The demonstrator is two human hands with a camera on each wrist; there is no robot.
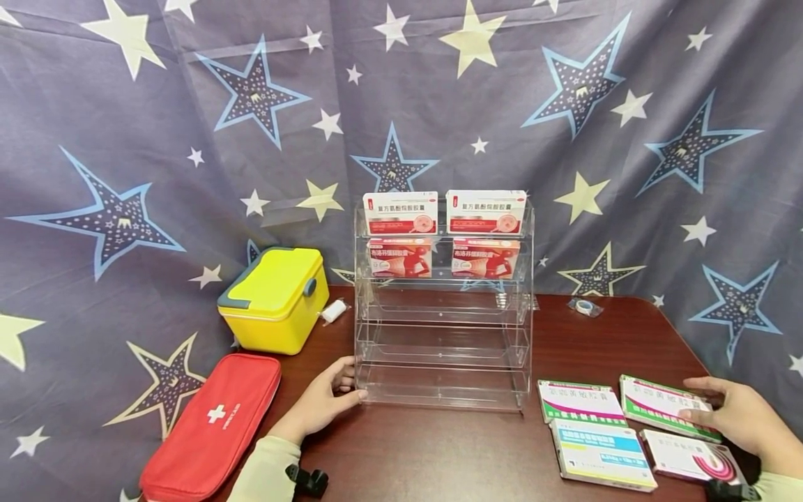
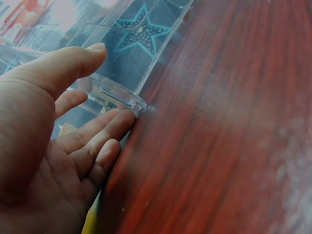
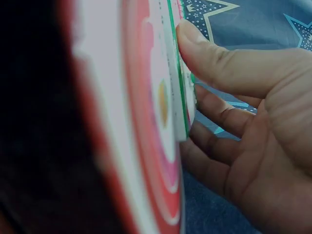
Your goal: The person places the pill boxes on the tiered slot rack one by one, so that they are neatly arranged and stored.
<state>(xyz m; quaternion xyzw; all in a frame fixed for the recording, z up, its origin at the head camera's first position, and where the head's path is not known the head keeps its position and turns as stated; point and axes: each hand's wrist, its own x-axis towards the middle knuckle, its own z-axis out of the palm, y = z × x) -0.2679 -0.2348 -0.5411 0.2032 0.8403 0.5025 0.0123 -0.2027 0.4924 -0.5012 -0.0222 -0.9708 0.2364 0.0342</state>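
My left hand [image 1: 326,397] is at the lower left corner of a clear acrylic tiered display rack [image 1: 439,387]; its loosely bent fingertips touch the corner in the left wrist view, the thumb raised apart. Two white-and-red medicine boxes [image 1: 400,213] stand on the rack's top tier, and two red medicine boxes [image 1: 399,258] on the tier below. At the right, my right hand [image 1: 737,415] pinches the right end of a green-and-white medicine box [image 1: 665,404], thumb on top. Beside it lie a similar green-edged box [image 1: 580,402], a blue-and-white box [image 1: 602,453] and a white-and-pink box [image 1: 690,457].
A yellow case [image 1: 276,300] with grey latches stands at the back left. In front of it is a red first-aid pouch [image 1: 213,425]. A small white wrapped item [image 1: 334,311] and a wrapped tape roll [image 1: 585,307] lie on the brown table [image 1: 433,453]. A star-patterned curtain [image 1: 401,90] hangs behind.
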